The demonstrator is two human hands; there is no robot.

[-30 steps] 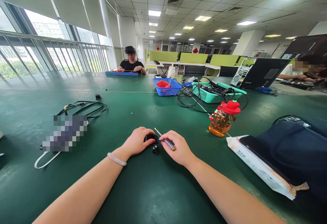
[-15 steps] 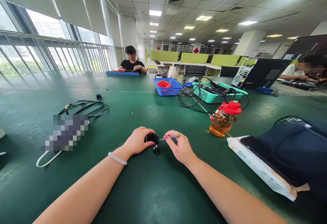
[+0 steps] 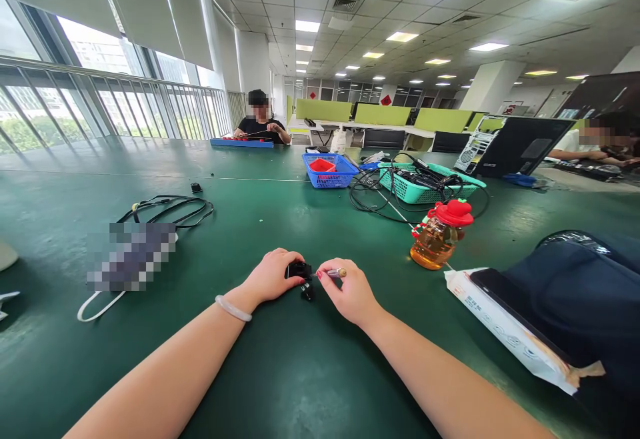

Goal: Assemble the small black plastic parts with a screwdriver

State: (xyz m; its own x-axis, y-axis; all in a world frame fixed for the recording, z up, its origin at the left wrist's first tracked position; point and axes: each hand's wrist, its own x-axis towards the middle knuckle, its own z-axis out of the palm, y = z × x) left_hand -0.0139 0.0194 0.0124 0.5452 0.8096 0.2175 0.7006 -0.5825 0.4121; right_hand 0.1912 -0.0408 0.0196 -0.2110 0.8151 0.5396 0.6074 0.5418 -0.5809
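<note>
One screwdriver (image 3: 340, 272), pinched in right hand (image 3: 356, 295), points left toward the right end of a black part (image 3: 301, 269) gripped by left hand (image 3: 270, 277).

So the bottle (image 3: 433, 244) is amber with a bright red lid (image 3: 456, 211), on a dark green table (image 3: 310, 365). Behind it: mesh-patterned teal basket (image 3: 419, 193), plus a mesh-patterned blue basket (image 3: 330, 181) with 1 red tray (image 3: 323, 165). Right of it: navy cloth (image 3: 565, 292), mostly white packet (image 3: 500, 322). Left of it: black block (image 3: 299, 269), milky white bracelet (image 3: 233, 309). Way behind, lime partitions (image 3: 383, 115).
</note>
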